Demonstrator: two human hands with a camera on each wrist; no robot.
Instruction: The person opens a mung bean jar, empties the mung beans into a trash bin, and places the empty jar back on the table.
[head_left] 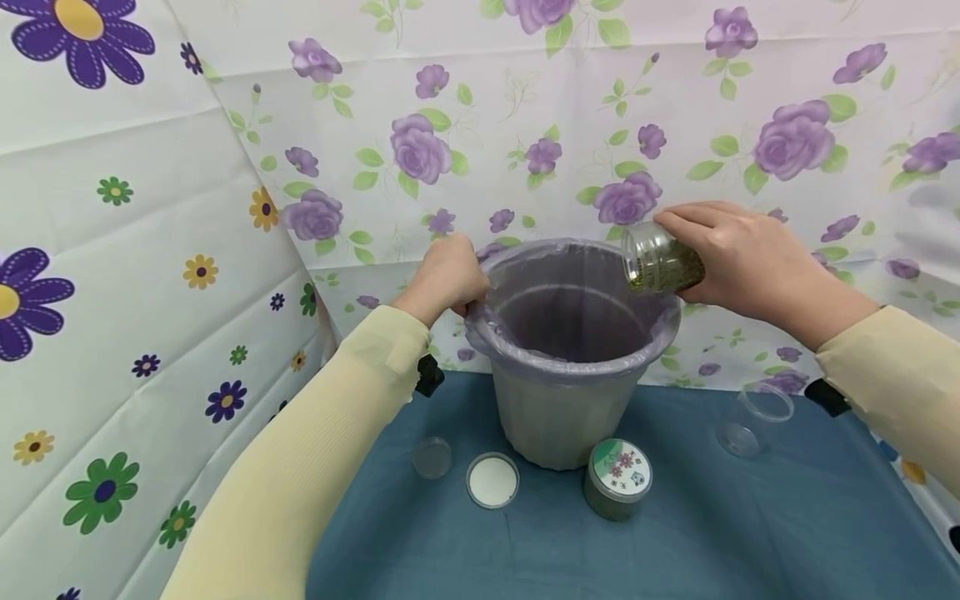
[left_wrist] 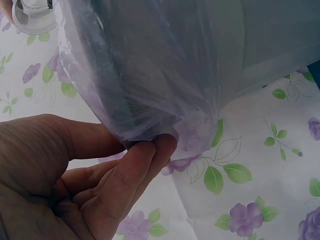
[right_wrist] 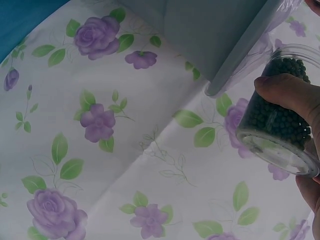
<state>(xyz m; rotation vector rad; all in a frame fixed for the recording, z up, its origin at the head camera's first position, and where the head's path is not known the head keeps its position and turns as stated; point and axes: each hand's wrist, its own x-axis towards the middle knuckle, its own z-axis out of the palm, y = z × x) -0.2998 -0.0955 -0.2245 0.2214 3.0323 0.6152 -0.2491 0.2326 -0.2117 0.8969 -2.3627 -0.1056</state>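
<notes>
My right hand (head_left: pixel 750 262) grips a clear plastic jar (head_left: pixel 660 260), tilted with its mouth over the right rim of a grey trash bin (head_left: pixel 562 417). Small round green grains, like mung beans (right_wrist: pixel 280 117), lie inside the jar; the right wrist view shows my thumb across its side. A thin purple trash bag (head_left: pixel 577 367) lines the bin and folds over its rim. At the bin's left rim, my left hand (head_left: pixel 450 275) pinches the bag's edge between thumb and fingers, seen closely in the left wrist view.
On the blue cloth (head_left: pixel 697 533) a lidded jar (head_left: pixel 618 483) with a printed label stands before the bin. Left of it lie a white-faced lid (head_left: pixel 492 481) and a clear round lid (head_left: pixel 432 457). An uncovered clear jar (head_left: pixel 753 421) stands at right. Flowered sheets (head_left: pixel 525 108) hang close behind.
</notes>
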